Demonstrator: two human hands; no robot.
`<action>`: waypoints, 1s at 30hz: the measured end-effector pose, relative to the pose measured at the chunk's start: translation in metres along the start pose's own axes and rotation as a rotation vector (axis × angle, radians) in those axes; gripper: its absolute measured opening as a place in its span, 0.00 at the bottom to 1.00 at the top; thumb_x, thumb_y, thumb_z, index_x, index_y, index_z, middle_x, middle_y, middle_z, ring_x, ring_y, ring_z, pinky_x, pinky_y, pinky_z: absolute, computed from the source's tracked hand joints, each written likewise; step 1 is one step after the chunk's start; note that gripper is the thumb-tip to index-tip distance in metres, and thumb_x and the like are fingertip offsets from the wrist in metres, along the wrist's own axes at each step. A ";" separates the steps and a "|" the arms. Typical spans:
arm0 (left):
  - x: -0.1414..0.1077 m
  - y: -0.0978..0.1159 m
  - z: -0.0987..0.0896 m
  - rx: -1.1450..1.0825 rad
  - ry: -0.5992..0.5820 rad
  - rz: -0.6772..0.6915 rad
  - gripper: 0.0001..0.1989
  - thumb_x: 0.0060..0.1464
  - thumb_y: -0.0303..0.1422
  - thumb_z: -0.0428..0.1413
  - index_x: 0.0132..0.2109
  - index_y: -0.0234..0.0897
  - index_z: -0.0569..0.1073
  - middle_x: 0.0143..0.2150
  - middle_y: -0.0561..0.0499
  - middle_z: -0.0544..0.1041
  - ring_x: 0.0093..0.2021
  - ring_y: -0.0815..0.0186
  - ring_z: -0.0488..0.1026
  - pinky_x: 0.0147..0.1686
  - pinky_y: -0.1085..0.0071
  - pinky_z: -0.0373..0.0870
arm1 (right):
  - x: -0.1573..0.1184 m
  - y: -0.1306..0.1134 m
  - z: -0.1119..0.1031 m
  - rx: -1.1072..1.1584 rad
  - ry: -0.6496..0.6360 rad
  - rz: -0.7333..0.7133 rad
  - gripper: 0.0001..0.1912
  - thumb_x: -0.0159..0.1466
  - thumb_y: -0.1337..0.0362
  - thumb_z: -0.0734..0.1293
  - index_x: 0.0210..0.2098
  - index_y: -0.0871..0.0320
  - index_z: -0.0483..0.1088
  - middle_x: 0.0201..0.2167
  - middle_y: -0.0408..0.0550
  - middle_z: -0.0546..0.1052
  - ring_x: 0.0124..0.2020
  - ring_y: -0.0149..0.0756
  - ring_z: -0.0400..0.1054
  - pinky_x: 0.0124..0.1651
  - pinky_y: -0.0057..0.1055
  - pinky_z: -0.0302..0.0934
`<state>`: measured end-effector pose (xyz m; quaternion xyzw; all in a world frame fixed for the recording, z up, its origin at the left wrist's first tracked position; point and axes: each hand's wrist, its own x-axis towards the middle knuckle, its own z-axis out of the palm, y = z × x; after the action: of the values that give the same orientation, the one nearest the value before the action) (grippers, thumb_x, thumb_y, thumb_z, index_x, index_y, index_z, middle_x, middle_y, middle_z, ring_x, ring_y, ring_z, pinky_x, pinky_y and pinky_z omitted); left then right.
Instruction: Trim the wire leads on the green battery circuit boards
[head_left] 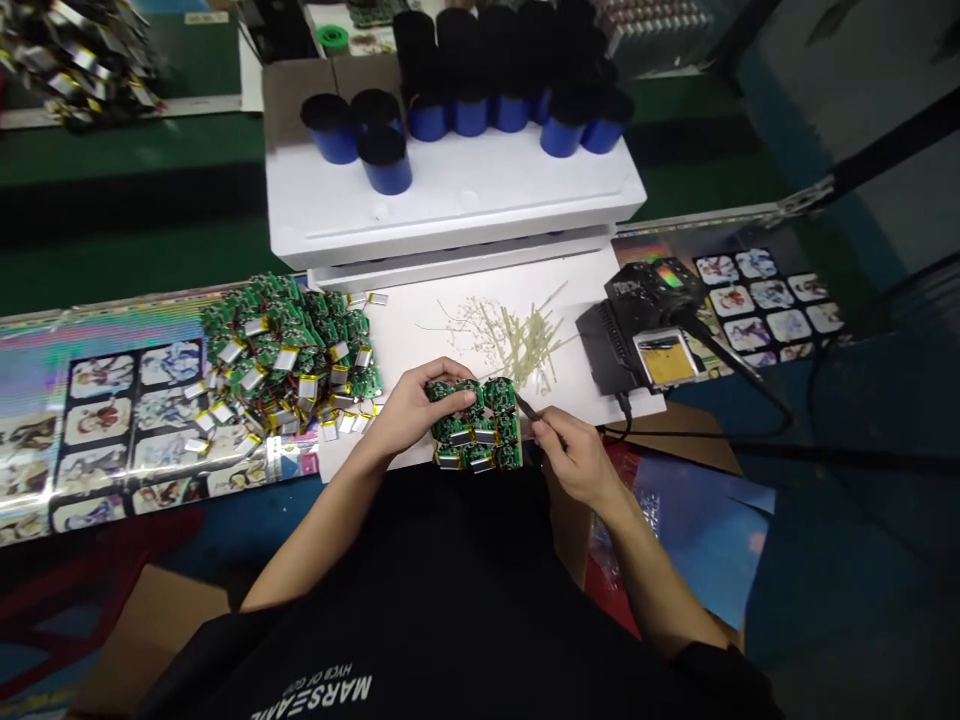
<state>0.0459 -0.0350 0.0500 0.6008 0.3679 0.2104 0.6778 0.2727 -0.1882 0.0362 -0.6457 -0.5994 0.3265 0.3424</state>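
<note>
My left hand (414, 408) grips a panel of green circuit boards (491, 425) from its left side, the thumb lying over the top. Small silver battery cells with yellow edges hang on the panel's lower part. In my right hand (574, 455) is a slim dark hand tool (527, 408), its tip touching or very close to the panel's right edge; its exact kind I cannot make out. Just beyond the panel lie thin pale strips (525, 345) and small broken scraps on the white board (405, 340).
To the left rises a heap of circuit boards with battery cells (281, 360). Blue cylinders with black tops (386, 160) stand on a white foam box (450, 215) behind. A black soldering station (611, 340) with a yellow sponge (666, 360) and cable sits at the right.
</note>
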 end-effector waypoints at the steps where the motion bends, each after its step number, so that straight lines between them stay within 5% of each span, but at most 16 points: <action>1: 0.000 0.003 -0.006 0.029 0.011 0.018 0.17 0.55 0.44 0.69 0.44 0.37 0.78 0.39 0.50 0.80 0.36 0.65 0.76 0.41 0.70 0.73 | 0.006 -0.001 0.002 0.024 -0.012 -0.003 0.22 0.78 0.52 0.56 0.28 0.52 0.60 0.26 0.42 0.65 0.29 0.37 0.61 0.35 0.35 0.55; 7: 0.003 0.012 -0.041 0.209 0.043 0.130 0.17 0.56 0.47 0.67 0.43 0.38 0.80 0.42 0.47 0.82 0.44 0.59 0.77 0.52 0.64 0.72 | 0.030 -0.008 0.023 0.368 -0.145 0.067 0.28 0.76 0.41 0.56 0.26 0.52 0.60 0.23 0.42 0.67 0.27 0.36 0.65 0.33 0.34 0.60; 11: 0.005 0.014 -0.050 0.177 0.108 0.132 0.17 0.56 0.48 0.67 0.42 0.39 0.80 0.40 0.48 0.81 0.42 0.60 0.77 0.48 0.65 0.73 | 0.044 -0.014 0.034 0.505 -0.185 0.097 0.32 0.74 0.36 0.54 0.25 0.52 0.58 0.21 0.41 0.64 0.24 0.36 0.63 0.31 0.34 0.61; 19: 0.001 0.031 -0.057 0.178 0.276 0.119 0.19 0.55 0.48 0.68 0.43 0.38 0.80 0.39 0.50 0.79 0.31 0.66 0.76 0.34 0.70 0.75 | 0.052 -0.021 0.019 0.248 -0.169 0.013 0.27 0.77 0.45 0.58 0.26 0.53 0.63 0.24 0.41 0.66 0.27 0.34 0.60 0.34 0.33 0.56; 24: -0.001 0.029 -0.058 0.115 0.286 0.084 0.20 0.52 0.48 0.70 0.43 0.37 0.80 0.40 0.50 0.78 0.32 0.66 0.76 0.31 0.71 0.76 | 0.040 -0.017 0.020 0.209 -0.187 0.042 0.27 0.77 0.46 0.57 0.27 0.54 0.65 0.24 0.42 0.68 0.28 0.36 0.63 0.35 0.34 0.57; 30: 0.003 0.017 -0.055 0.024 0.274 0.118 0.19 0.53 0.47 0.70 0.42 0.37 0.80 0.38 0.51 0.78 0.34 0.66 0.75 0.39 0.70 0.75 | 0.032 -0.012 0.040 0.919 -0.388 0.236 0.28 0.74 0.40 0.61 0.26 0.51 0.58 0.23 0.43 0.71 0.24 0.38 0.69 0.29 0.35 0.63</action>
<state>0.0094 0.0065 0.0652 0.5951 0.4235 0.3254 0.6005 0.2348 -0.1537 0.0242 -0.4194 -0.3695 0.7066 0.4340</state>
